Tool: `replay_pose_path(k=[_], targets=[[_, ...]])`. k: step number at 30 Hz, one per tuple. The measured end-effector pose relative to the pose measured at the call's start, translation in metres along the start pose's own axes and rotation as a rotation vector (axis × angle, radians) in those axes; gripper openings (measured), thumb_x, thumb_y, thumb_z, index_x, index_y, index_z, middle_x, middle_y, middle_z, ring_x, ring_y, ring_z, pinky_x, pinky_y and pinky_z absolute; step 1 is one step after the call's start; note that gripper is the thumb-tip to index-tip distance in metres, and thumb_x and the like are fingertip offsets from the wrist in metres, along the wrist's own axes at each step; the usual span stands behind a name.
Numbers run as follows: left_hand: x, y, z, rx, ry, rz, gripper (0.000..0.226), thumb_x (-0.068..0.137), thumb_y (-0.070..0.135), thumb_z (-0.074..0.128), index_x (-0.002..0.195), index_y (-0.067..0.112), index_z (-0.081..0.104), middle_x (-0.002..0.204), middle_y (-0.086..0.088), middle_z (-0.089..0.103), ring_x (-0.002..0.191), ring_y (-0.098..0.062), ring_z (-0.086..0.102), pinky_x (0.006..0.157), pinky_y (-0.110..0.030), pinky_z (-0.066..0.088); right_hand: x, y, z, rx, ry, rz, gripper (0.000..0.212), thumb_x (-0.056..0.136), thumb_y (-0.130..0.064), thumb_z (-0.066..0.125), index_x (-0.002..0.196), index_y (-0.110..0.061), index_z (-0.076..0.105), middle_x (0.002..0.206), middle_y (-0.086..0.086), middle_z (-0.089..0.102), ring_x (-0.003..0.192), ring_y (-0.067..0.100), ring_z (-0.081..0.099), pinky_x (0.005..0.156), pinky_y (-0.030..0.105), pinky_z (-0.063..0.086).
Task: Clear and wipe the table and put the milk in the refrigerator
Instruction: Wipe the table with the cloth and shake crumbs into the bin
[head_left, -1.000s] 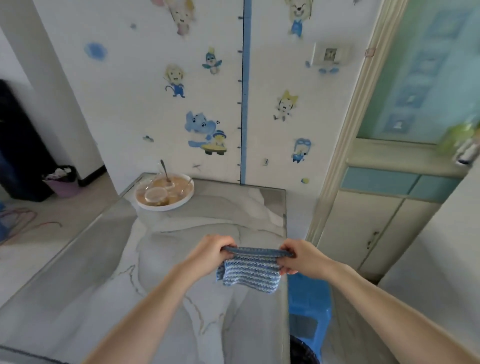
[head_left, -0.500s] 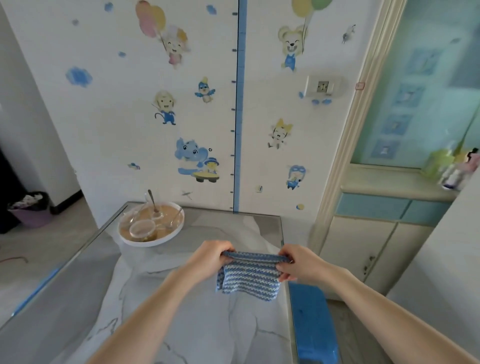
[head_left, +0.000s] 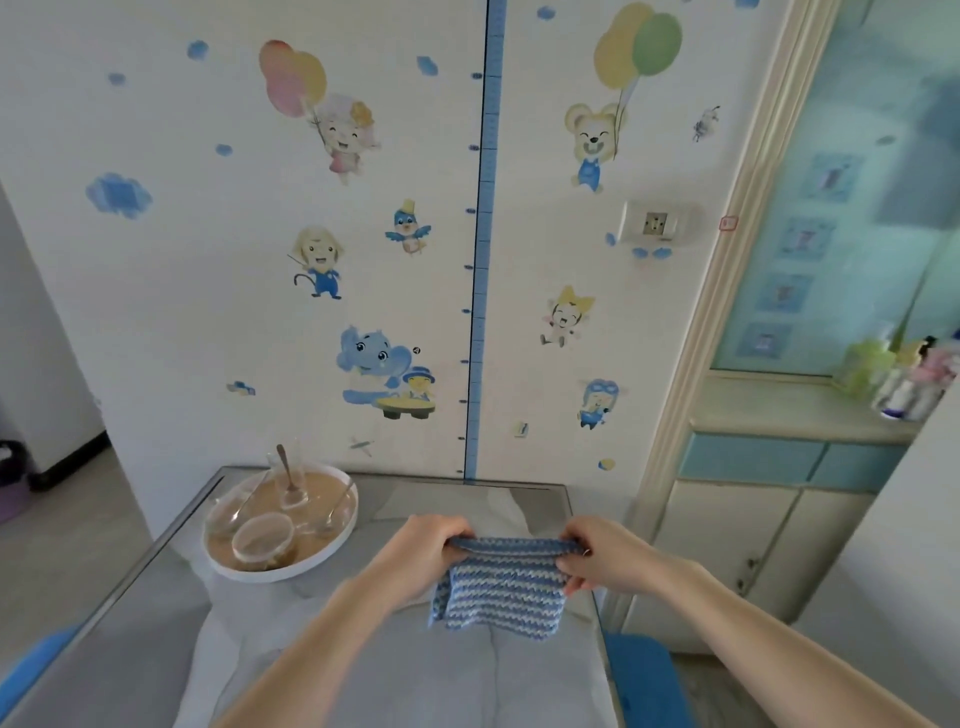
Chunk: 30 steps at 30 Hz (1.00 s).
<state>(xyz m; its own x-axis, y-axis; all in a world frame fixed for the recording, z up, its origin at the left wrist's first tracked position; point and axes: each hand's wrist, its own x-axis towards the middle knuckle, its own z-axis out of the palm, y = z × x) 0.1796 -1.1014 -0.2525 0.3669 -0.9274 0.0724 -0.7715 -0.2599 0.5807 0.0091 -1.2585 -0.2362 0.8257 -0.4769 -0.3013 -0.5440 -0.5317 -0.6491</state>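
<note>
Head view: looks down over the desk (head_left: 156, 623) toward a stickered wall
Left hand (head_left: 426, 551): fingers curled, pinching the cloth's upper left corner
Right hand (head_left: 597, 558): pinching the upper right corner likewise; thumb hidden behind the fabric
Cloth (head_left: 501, 592): striped blue and white; stretched between both hands; hangs above the desk's right side; contact with the top cannot be told
Tray (head_left: 291, 574): round, white-rimmed, at the far left corner; carries a glass (head_left: 288, 478) with a spoon in it, a bowl (head_left: 262, 540) and other clear dishes
Milk: not in view; nor is the refrigerator
Done, as I judge: cloth in hand and spread ready; most of the top looks bare
Left, as I judge: wiping seems not yet begun; the tray must go; the milk needs finding and storing
</note>
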Motion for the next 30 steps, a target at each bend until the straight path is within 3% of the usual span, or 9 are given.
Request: replay_pose_path(k=[3, 11, 17, 22, 26, 28, 30], targets=[[0.015, -0.024, -0.009, 0.008, -0.017, 0.034, 0.016, 0.088, 0.016, 0.054, 0.099, 0.013, 0.066, 0.084, 0.007, 0.057, 0.082, -0.008, 0.053, 0.065, -0.017, 0.035, 0.019, -0.010, 0.006, 0.015, 0.026, 0.028, 0.015, 0.093, -0.013, 0.049, 0.081, -0.022, 0.046, 0.084, 0.001, 0.061, 0.068, 0.004, 0.066, 0.062, 0.016, 0.054], [0.052, -0.071, -0.005, 0.008, -0.111, 0.040, 0.018, 0.085, 0.019, 0.056, 0.098, 0.011, 0.067, 0.089, -0.003, 0.067, 0.088, -0.016, 0.061, 0.077, -0.031, 0.043, 0.059, -0.004, 0.020, 0.067, 0.037, 0.046, 0.012, 0.092, -0.011, 0.050, 0.093, -0.022, 0.048, 0.086, -0.001, 0.061, 0.066, 0.004, 0.066, 0.062, 0.016, 0.054], [0.080, -0.089, 0.004, 0.057, -0.132, 0.020, 0.019, 0.085, 0.024, 0.059, 0.099, 0.014, 0.067, 0.092, -0.006, 0.069, 0.092, -0.019, 0.062, 0.078, -0.031, 0.044, 0.087, 0.012, 0.018, 0.095, 0.007, 0.063, 0.010, 0.092, -0.010, 0.050, 0.096, -0.020, 0.052, 0.082, -0.004, 0.060, 0.070, 0.007, 0.066, 0.068, 0.019, 0.055], [0.105, -0.106, 0.017, 0.007, -0.137, -0.050, 0.017, 0.081, 0.030, 0.064, 0.091, 0.017, 0.068, 0.077, 0.003, 0.060, 0.076, -0.012, 0.056, 0.071, -0.030, 0.045, 0.118, 0.032, 0.014, 0.089, -0.042, 0.080, 0.010, 0.092, -0.009, 0.050, 0.098, -0.016, 0.052, 0.079, -0.005, 0.059, 0.060, -0.003, 0.064, 0.062, 0.015, 0.052], [0.121, -0.115, 0.027, -0.079, -0.121, -0.102, 0.016, 0.079, 0.025, 0.068, 0.089, 0.012, 0.068, 0.071, 0.004, 0.058, 0.068, -0.009, 0.054, 0.067, -0.025, 0.044, 0.141, 0.045, 0.012, 0.038, -0.014, 0.070, 0.015, 0.090, -0.009, 0.053, 0.104, -0.010, 0.057, 0.079, -0.001, 0.061, 0.061, 0.001, 0.061, 0.053, 0.011, 0.048], [0.128, -0.124, 0.039, -0.141, -0.120, -0.153, 0.006, 0.080, 0.020, 0.068, 0.081, 0.015, 0.065, 0.063, 0.005, 0.059, 0.055, -0.001, 0.054, 0.059, -0.022, 0.046, 0.154, 0.053, 0.015, 0.019, -0.013, 0.071, 0.014, 0.088, -0.008, 0.055, 0.102, -0.008, 0.058, 0.079, 0.001, 0.061, 0.059, 0.002, 0.059, 0.049, 0.010, 0.046], [0.136, -0.133, 0.053, -0.229, -0.119, -0.212, 0.011, 0.082, 0.013, 0.065, 0.074, 0.017, 0.058, 0.058, 0.004, 0.059, 0.043, 0.004, 0.054, 0.045, -0.016, 0.044, 0.169, 0.064, 0.019, 0.011, -0.016, 0.084, 0.008, 0.088, -0.008, 0.056, 0.093, -0.014, 0.058, 0.078, 0.000, 0.061, 0.060, 0.002, 0.058, 0.048, 0.009, 0.045]])
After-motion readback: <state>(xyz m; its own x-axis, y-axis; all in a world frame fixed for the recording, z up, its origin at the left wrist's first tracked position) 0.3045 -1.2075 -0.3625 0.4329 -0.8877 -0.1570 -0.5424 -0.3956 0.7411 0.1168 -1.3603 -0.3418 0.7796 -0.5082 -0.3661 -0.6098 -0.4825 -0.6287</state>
